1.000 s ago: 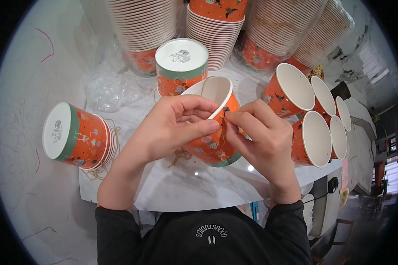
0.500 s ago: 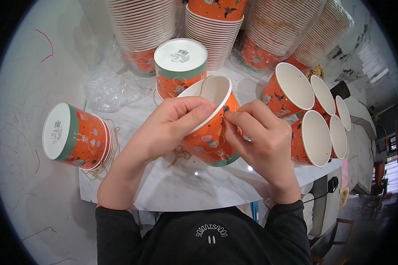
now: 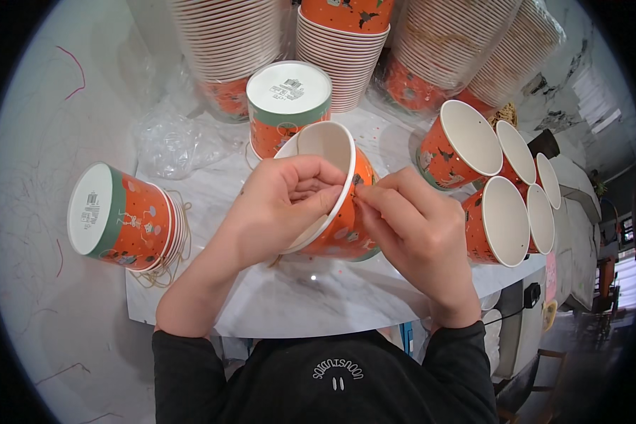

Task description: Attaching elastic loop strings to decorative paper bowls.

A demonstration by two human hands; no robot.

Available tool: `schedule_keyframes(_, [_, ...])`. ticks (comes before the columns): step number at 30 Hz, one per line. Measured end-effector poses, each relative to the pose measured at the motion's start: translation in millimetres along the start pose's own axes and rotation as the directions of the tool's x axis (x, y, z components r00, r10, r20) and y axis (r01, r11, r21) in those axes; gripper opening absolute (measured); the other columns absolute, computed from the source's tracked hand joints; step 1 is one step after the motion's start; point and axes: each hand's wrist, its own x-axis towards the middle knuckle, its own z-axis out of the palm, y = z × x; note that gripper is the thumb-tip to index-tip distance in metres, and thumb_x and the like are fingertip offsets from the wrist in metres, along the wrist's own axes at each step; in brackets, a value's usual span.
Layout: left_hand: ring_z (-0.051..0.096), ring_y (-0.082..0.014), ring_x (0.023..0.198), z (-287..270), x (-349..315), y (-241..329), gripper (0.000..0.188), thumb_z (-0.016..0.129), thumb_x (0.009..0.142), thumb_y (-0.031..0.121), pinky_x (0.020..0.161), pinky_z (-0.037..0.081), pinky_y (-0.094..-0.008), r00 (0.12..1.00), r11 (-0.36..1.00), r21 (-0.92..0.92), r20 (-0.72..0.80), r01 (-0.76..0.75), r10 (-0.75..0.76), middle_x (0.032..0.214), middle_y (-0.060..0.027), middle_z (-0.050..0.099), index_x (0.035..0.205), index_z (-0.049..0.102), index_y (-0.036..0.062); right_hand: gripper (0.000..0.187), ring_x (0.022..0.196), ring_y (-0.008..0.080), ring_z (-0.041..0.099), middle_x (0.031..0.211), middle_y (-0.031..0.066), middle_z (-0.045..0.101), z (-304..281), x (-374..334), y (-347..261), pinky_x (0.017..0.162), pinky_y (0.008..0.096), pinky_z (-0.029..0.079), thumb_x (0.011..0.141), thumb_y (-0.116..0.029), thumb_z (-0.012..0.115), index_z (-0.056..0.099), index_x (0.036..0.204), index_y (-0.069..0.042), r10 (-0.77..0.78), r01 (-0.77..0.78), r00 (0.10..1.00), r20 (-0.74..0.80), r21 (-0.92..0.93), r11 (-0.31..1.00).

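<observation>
Left hand [image 3: 279,205] clamped on tilted orange paper cup [image 3: 339,212] above the marble worktop [image 3: 297,304], right hand [image 3: 413,222] pinching at its rim, pinched item hidden by fingers, cup's base covered

White marble-look table [image 3: 283,311] with grey veining, small, rounded front edge. Pale grey floor [image 3: 28,233] on the left, scuffed with thin dark scratches and a few pink marks. Right side: another marble-patterned surface [image 3: 579,191], then a darker area with a bright window [image 3: 625,279] at the far edge. Even, soft overhead light, weak shadows.
</observation>
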Motion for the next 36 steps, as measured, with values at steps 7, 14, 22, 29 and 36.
schedule_keyframes(7, [0.064,-0.0048,0.088,8,-8,1,0.01,0.054,0.104,0.005,0.08,0.053,-0.0236,0.998,0.992,0.117,-0.036,-0.043,0.048,0.095,-0.0017,0.068,0.104,0.061,-0.0019,0.019,0.066,0.0223,0.066,0.083,0.0063,0.065,-10,3,3,0.056,0.0319,0.051,0.076,0.002,0.079,0.073,0.093,-0.004,0.014,-0.014,1.0,0.024,0.008,1.0])
schedule_keyframes(14, [0.064,-0.0063,0.088,17,-18,9,0.01,0.052,0.104,0.006,0.08,0.053,-0.0248,0.996,0.984,0.157,-0.03,-0.082,0.088,0.093,-0.0029,0.066,0.104,0.058,-0.0019,0.02,0.078,0.0182,0.069,0.09,0.0077,0.07,-27,-1,8,0.068,0.0271,0.055,0.081,0.005,0.072,0.075,0.1,0.0,0.311,-0.365,0.929,0.2,0.359,0.859])
schedule_keyframes(22, [0.063,-0.007,0.094,30,-33,11,0.01,0.05,0.106,0.002,0.085,0.052,-0.0241,0.984,0.98,0.102,-0.034,-0.168,0.172,0.103,-0.0049,0.067,0.111,0.057,-0.002,0.036,0.086,0.0237,0.069,0.1,0.0127,0.071,-19,-3,-15,0.075,0.0321,0.055,0.071,0.0,0.088,0.07,0.102,0.002,0.144,-0.121,0.989,-0.025,0.41,0.904])
schedule_keyframes(29, [0.069,-0.0115,0.093,34,-28,5,0.009,0.057,0.104,0.003,0.087,0.056,-0.0274,0.974,0.964,0.171,-0.06,-0.205,0.217,0.1,-0.0084,0.069,0.111,0.058,-0.0018,0.027,0.086,0.0229,0.071,0.1,0.0112,0.072,-15,-7,-13,0.073,0.0314,0.056,0.077,0.008,0.08,0.072,0.101,-0.001,0.207,-0.186,0.978,-0.013,0.386,0.904])
schedule_keyframes(36, [0.071,-0.0269,0.093,26,-22,-4,0.03,0.07,0.089,-0.002,0.08,0.056,-0.0347,0.746,0.451,0.782,0.027,-0.43,0.665,0.107,-0.014,0.068,0.117,0.059,-0.0002,0.02,0.084,0.023,0.072,0.099,0.0089,0.074,-7,1,0,0.069,0.031,0.058,0.078,0.006,0.077,0.073,0.096,-0.001,0.122,-0.094,0.989,-0.079,0.289,0.953])
